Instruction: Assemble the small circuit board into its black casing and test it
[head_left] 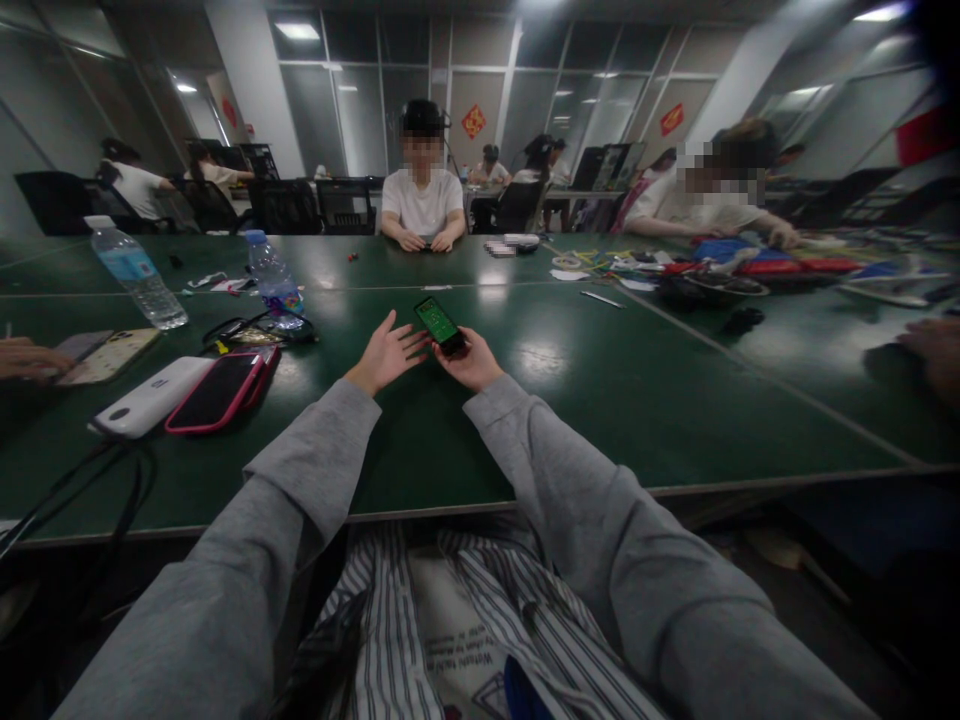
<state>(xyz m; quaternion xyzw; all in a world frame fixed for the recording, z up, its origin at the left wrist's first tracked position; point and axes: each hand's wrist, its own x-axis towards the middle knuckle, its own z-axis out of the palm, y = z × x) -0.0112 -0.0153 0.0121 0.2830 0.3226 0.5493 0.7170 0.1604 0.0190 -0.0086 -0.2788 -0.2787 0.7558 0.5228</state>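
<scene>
Head view: right grip [471,361] around phone [437,321], left grip [389,354] wide, both well inside near table edge [442,510].

Two bottles [142,275] [274,278], two grey sleeves [319,455] [555,465], one lit screen [437,323]

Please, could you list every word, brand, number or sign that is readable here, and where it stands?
"Watashi tachi", upside down on the printed shirt; its other print is unclear.
Too small or blurred: bottle labels, mark on the white device, red wall signs, screen of the held phone.
</scene>
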